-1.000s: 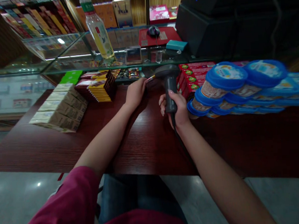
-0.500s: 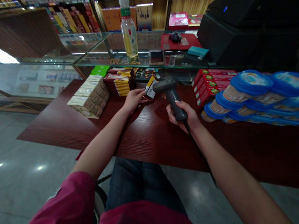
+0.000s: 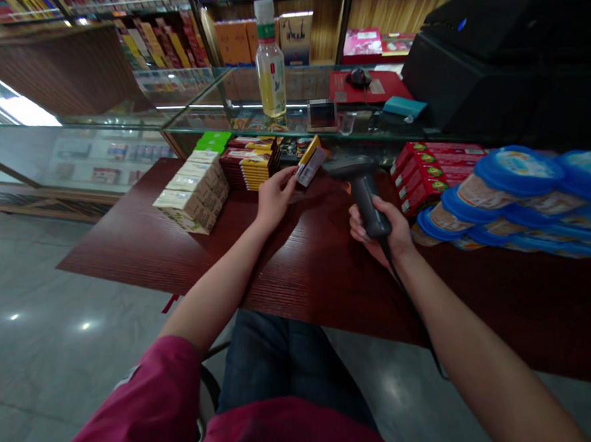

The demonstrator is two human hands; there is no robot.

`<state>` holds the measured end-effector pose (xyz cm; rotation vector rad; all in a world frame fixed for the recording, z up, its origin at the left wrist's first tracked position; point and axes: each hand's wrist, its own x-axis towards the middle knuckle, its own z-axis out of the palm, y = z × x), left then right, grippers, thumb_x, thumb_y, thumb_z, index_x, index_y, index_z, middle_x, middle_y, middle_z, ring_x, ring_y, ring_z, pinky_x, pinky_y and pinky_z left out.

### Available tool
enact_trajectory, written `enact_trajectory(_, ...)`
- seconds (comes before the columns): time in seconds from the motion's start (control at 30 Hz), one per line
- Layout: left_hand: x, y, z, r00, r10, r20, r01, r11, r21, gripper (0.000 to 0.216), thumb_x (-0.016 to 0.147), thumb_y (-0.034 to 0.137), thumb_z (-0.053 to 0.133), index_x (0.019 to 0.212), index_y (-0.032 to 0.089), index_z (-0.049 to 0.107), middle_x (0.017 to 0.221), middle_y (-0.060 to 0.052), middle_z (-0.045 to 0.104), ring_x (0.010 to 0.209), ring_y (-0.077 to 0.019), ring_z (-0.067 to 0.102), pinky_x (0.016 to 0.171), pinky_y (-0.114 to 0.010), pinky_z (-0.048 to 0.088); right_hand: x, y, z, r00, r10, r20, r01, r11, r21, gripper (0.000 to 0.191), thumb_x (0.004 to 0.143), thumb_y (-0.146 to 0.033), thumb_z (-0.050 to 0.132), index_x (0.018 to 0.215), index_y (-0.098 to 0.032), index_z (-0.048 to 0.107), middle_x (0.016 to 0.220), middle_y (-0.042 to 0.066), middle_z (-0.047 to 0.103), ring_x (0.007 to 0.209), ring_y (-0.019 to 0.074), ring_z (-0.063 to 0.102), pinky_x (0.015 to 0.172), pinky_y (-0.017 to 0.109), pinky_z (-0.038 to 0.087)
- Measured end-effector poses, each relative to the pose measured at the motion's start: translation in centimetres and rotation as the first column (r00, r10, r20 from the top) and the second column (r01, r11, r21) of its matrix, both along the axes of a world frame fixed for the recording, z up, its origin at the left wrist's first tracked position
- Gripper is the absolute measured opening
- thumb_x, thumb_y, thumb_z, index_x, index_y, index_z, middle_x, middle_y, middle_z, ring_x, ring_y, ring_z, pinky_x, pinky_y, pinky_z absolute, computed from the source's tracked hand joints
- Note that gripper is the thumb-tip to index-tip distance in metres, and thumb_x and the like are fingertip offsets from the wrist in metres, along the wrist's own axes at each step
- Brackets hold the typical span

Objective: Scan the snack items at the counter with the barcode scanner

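Note:
Between the fingers of my left hand (image 3: 276, 194) is a small flat packet (image 3: 311, 167), yellow and dark red, tilted with its white barcode label facing up. My right hand (image 3: 382, 228) is wrapped round the grip of a dark grey barcode scanner (image 3: 369, 200), whose cable hangs down past my wrist. The scanner's head points left at the packet, a short gap away. Just behind my left hand stand stacks of similar yellow and dark red packets (image 3: 252, 162). Cream-coloured boxes (image 3: 194, 194) sit in a row to their left.
Red boxes (image 3: 423, 176) and stacked blue-lidded tubs (image 3: 515, 174) occupy the right of the brown table (image 3: 288, 268). Behind is a glass counter with a drink bottle (image 3: 271, 69), a mouse (image 3: 359, 78) and a teal object (image 3: 404, 106). A large black machine (image 3: 496, 68) stands at the back right.
The packet has been lifted a little and turned, its label now at a different angle. The scanner's head has drawn slightly away from it. The whole view has shifted a little.

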<state>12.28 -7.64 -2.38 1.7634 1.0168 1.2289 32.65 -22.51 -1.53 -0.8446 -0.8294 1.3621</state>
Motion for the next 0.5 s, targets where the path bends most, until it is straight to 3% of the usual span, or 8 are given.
enact_trajectory(0.03,-0.6,-0.2,0.7,0.997,0.067,-0.032,-0.061,0.986,0.155,0.027,0.104,0.02,0.066,0.128,0.019,0.078,0.131,-0.009,0.082,0.123,-0.0235,0.077,0.112,-0.035,0.061,0.1,0.0,0.0,1.0,-0.011,-0.012,0.011,1.0,-0.004,0.035,0.084,-0.054,0.077,0.088,-0.024,0.06,0.074,-0.002,0.059,0.046,0.0088,0.043,0.04,0.022,0.037)
enact_trajectory(0.1,-2.3,-0.6,2.0,0.979,0.194,-0.056,-0.155,0.9,0.408,0.028,0.107,0.023,0.062,0.132,0.024,0.076,0.138,-0.006,0.079,0.133,-0.0218,0.073,0.119,-0.033,0.054,0.3,0.0,0.0,0.999,-0.029,-0.044,0.028,0.999,-0.021,0.033,0.083,-0.051,0.078,0.095,-0.023,0.064,0.074,-0.002,0.06,0.047,0.009,0.044,0.041,0.022,0.039)
enact_trajectory(0.2,-5.3,-0.3,3.2,0.935,0.349,-0.068,-0.247,0.774,0.582,0.031,0.111,0.025,0.054,0.134,0.027,0.074,0.14,-0.005,0.078,0.137,-0.0194,0.07,0.122,-0.032,0.052,0.2,0.1,0.1,0.994,-0.038,-0.098,0.034,0.998,-0.044,0.034,0.083,-0.047,0.077,0.105,-0.022,0.068,0.074,-0.002,0.061,0.048,0.0096,0.044,0.042,0.022,0.04)
enact_trajectory(0.3,-7.7,0.8,3.1,0.885,0.439,-0.157,-0.26,0.744,0.615,0.03,0.11,0.022,0.053,0.13,0.027,0.075,0.141,-0.007,0.076,0.141,-0.0212,0.067,0.123,-0.035,0.051,0.0,0.1,0.0,0.992,-0.041,-0.121,0.035,0.998,-0.052,0.032,0.083,-0.046,0.077,0.102,-0.022,0.069,0.073,-0.002,0.06,0.048,0.0094,0.044,0.042,0.021,0.039)
enact_trajectory(0.5,-8.9,2.4,2.2,0.766,0.504,-0.399,-0.243,0.802,0.546,0.042,0.103,0.008,0.045,0.133,0.021,0.071,0.148,-0.014,0.071,0.157,-0.0287,0.051,0.133,-0.05,0.041,-0.1,0.1,-0.1,0.995,-0.04,-0.091,0.033,0.996,-0.078,0.028,0.084,-0.046,0.075,0.096,-0.021,0.069,0.074,-0.001,0.061,0.047,0.0089,0.043,0.043,0.022,0.039)
